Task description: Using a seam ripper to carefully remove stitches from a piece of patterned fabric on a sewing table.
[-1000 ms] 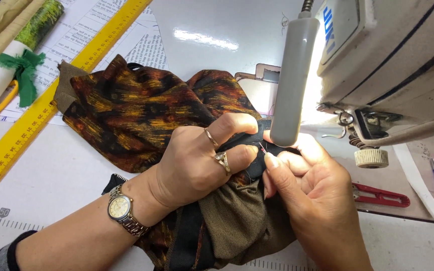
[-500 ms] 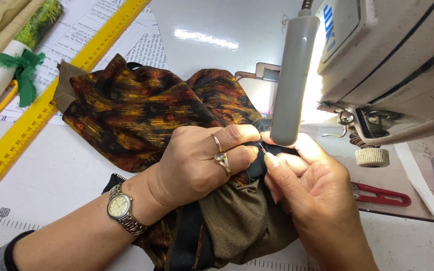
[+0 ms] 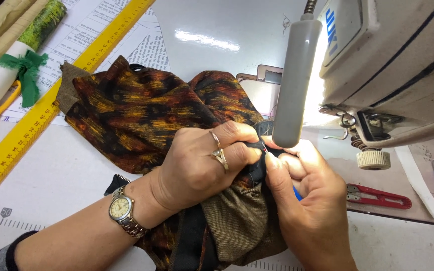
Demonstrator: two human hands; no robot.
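Both hands are bunched up right in front of the sewing machine here. The left hand [image 3: 197, 168], with rings and a silver wristwatch [image 3: 123, 216], has its fingers curled and pressed together, pinching a dark folded edge of the brown, orange and black patterned fabric piece [image 3: 141, 120]. The right hand [image 3: 307, 200] meets it from the near right, thumb and forefinger pinched on that same dark edge, with something small and blue poking out under its fingers; can't tell what it is.

If you're doing this kind of fiddly edge work, I'd say keep the two pinches close together like this so the cloth stays taut between them, and work under the grey lamp tube [image 3: 295, 85], because dark thread on dark cloth is tough to see. Go slowly so you don't nick the weave.

The fabric itself is a soft, crumpled woven print, spread out on the white table [image 3: 66, 170] to the left and far side of the hands, with a plain olive-brown lining panel [image 3: 237, 221] and a black strip hanging toward the near edge.

Around it: a yellow ruler [image 3: 41, 110] runs diagonally on the left, red thread snips [image 3: 377, 196] lie to the right, and the cream sewing machine [image 3: 393, 65] fills the far right.
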